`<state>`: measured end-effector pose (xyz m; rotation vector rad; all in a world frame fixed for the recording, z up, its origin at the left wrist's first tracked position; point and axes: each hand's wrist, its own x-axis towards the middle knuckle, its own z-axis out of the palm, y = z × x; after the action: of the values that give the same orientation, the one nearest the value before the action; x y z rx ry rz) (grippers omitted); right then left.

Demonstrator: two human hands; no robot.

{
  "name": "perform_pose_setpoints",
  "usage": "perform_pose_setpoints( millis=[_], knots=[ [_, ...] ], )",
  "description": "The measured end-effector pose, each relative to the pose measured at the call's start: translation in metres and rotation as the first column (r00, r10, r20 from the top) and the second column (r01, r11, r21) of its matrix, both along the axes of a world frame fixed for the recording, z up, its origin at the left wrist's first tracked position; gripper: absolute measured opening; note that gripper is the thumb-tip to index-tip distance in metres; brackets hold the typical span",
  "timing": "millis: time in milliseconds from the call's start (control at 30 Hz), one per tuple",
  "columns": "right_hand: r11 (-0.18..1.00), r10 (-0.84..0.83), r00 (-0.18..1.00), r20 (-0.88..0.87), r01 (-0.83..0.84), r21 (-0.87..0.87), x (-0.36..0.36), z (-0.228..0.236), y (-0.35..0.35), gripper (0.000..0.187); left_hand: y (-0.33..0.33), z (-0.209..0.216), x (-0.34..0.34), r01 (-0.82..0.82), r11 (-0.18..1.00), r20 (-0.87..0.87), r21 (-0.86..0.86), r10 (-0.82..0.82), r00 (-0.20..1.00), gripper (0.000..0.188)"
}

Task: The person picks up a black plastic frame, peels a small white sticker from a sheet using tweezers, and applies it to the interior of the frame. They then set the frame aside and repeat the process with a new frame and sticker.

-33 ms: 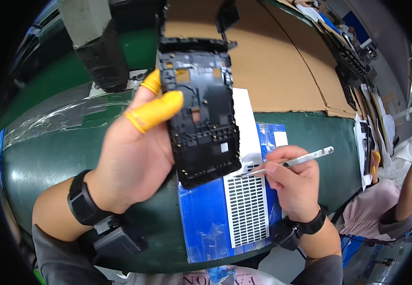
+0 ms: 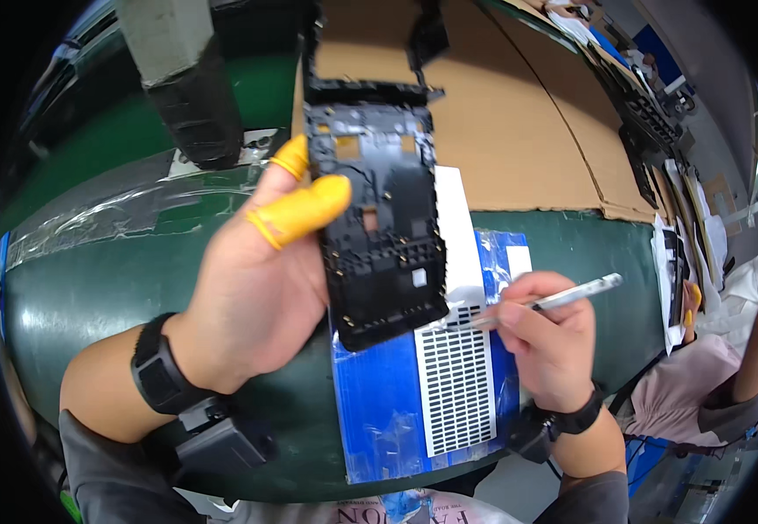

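Note:
My left hand (image 2: 256,279) is closed round the edge of a black plastic device housing (image 2: 387,192), its open inside turned up. Yellow finger cots cover its thumb and a fingertip. A small white square (image 2: 419,278) lies in the housing's lower part. Pinched in my right hand (image 2: 549,341) is a pair of silvery tweezers (image 2: 580,291), tips pointing left over a white sheet of small black rectangular stickers (image 2: 457,393). Whether the tips touch the sheet or hold a sticker, I cannot make out. The housing hides part of the sheet's upper left.
Under the sheet lies a blue board (image 2: 379,419) with clear tape, on a green table (image 2: 73,306). Brown cardboard (image 2: 519,113) stretches across the back. A grey post (image 2: 191,105) stands at back left. Boards stacked upright (image 2: 689,210) and another person's sleeve (image 2: 685,375) are at right.
My left hand and the housing have shifted slightly to the right and down. My right hand with the tweezers has also moved a little to the right.

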<state>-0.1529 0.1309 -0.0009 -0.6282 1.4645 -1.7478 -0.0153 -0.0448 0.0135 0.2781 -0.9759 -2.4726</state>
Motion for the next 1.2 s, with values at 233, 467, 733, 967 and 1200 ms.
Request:
perform_pose_setpoints(
  millis=[233, 467, 733, 967, 1200],
  knots=[
    [0.965, 0.000, 0.993, -0.115, -0.030, -0.260, 0.019, 0.044, -0.017, 0.017, 0.009, -0.004, 0.004, 0.124, 0.991, 0.091, 0.052, -0.129, 0.987, 0.043],
    [0.974, 0.064, 0.991, -0.118, -0.088, -0.209, 0.023, 0.021, -0.028, 0.016, 0.022, -0.005, 0.002, 0.172, 0.980, 0.074, 0.100, -0.180, 0.981, 0.047],
    [0.962, 0.070, 0.996, -0.052, -0.081, -0.262, 0.021, 0.016, -0.028, 0.016, 0.024, -0.007, 0.005, 0.178, 0.976, 0.056, 0.123, -0.185, 0.981, 0.047],
    [0.964, 0.066, 0.996, -0.055, -0.078, -0.255, 0.024, 0.015, -0.029, 0.016, 0.023, -0.008, 0.007, 0.194, 0.974, 0.060, 0.116, -0.202, 0.978, 0.049],
    [0.967, 0.065, 0.997, -0.049, -0.075, -0.244, 0.024, 0.015, -0.030, 0.016, 0.025, -0.006, 0.006, 0.180, 0.977, 0.048, 0.111, -0.186, 0.981, 0.051]
  ],
)
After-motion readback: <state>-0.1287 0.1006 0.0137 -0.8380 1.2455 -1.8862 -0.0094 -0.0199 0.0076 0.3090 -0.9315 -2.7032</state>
